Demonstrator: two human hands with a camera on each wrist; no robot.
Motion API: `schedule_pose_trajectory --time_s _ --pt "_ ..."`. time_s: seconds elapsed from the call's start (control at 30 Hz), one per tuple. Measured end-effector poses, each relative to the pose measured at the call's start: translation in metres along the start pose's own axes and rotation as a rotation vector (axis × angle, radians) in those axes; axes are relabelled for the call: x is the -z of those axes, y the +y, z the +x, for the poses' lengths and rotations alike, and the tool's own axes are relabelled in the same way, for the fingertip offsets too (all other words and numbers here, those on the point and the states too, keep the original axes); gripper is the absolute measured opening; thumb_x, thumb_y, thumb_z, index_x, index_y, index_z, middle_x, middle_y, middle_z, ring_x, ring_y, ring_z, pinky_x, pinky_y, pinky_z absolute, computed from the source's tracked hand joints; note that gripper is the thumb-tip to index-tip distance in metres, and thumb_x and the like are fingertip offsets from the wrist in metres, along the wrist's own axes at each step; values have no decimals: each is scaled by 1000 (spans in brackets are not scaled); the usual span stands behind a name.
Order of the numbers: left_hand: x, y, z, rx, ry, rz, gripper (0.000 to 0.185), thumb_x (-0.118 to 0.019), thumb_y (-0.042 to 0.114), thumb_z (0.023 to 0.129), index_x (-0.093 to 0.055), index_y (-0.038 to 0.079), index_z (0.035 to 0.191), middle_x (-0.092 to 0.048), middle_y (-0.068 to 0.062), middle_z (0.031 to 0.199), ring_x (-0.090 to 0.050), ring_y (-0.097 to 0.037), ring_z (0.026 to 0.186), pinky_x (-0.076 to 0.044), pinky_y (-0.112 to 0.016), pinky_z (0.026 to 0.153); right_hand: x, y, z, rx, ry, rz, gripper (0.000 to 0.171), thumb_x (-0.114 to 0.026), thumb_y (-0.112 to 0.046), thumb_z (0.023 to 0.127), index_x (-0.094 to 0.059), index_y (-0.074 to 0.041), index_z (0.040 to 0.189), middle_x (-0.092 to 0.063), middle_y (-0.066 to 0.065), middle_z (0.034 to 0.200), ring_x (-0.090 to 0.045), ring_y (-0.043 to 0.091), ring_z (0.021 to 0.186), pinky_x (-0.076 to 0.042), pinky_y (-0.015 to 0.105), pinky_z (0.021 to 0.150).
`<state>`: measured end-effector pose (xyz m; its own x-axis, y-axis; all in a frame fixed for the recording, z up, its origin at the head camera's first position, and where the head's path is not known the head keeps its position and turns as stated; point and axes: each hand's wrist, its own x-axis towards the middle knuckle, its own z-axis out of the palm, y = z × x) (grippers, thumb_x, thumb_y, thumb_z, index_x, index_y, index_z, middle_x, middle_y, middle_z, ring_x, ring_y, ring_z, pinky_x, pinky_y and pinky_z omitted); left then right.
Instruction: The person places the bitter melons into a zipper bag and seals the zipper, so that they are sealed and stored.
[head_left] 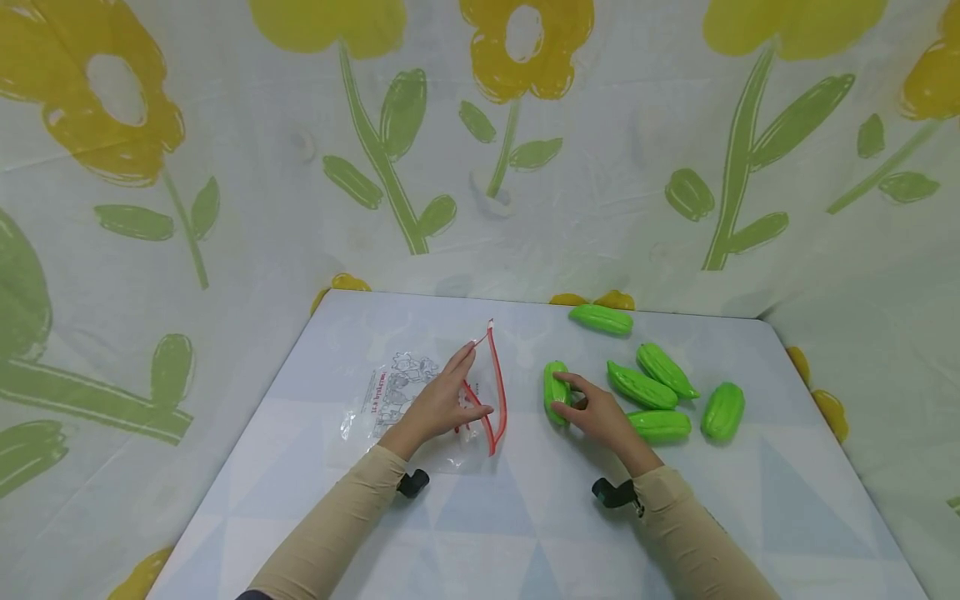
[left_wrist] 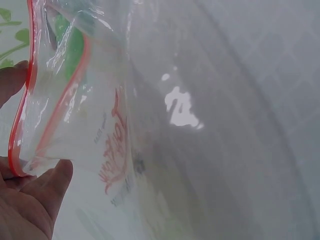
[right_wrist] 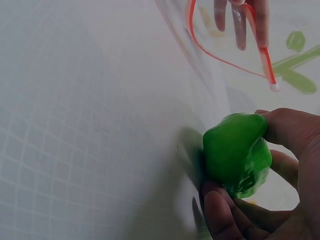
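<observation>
A clear zip bag [head_left: 405, 396] with a red zip edge and printed drawings lies on the table, its mouth raised and facing right. My left hand [head_left: 441, 404] spreads thumb and fingers at this mouth, keeping its two sides apart. In the left wrist view, fingertips touch the red rim [left_wrist: 31, 80]. To the right of the bag, my right hand [head_left: 600, 412] pinches a glossy green ridged vegetable [head_left: 555, 385] between thumb and fingers. In the right wrist view the vegetable [right_wrist: 235, 150] appears end-on, close over the tabletop.
Several similar green vegetables [head_left: 641, 387] lie on the right side of the table [head_left: 480, 533], one of them [head_left: 600, 320] near the back edge. A flower-printed cloth [head_left: 592, 217] hangs behind and beside the table.
</observation>
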<state>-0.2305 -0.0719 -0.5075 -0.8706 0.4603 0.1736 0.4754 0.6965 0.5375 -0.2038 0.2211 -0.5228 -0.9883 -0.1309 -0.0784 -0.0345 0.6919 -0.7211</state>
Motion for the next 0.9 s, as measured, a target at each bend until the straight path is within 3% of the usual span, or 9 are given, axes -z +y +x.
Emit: schedule_pose_trajectory --time_s 0.23,0.6,0.9 --pt "-1 0 1 1 -4 3 103 -75 47 73 -14 14 150 -7 8 156 -28 -15 137 -36 -36 104 -2 1 0 -11 18 16 58 -66 -48 81 -46 -35 134 -60 5 106 -55 17 75 -47 28 55" --pt "-1 1 0 13 -10 -4 104 -74 49 73 -15 15 150 -7 9 156 -27 -16 137 -36 -37 104 -5 -1 -1 -8 26 71 55 -67 -48 81 -47 -39 132 -54 4 125 -55 18 79 -48 29 57" --pt "-3 -1 0 4 -7 -1 104 -74 49 72 -15 15 150 -6 8 156 -26 -17 137 -36 -38 104 -8 -3 -1 60 30 92 54 -67 -47 81 -47 -42 131 -51 1 130 -57 17 80 -49 30 60"
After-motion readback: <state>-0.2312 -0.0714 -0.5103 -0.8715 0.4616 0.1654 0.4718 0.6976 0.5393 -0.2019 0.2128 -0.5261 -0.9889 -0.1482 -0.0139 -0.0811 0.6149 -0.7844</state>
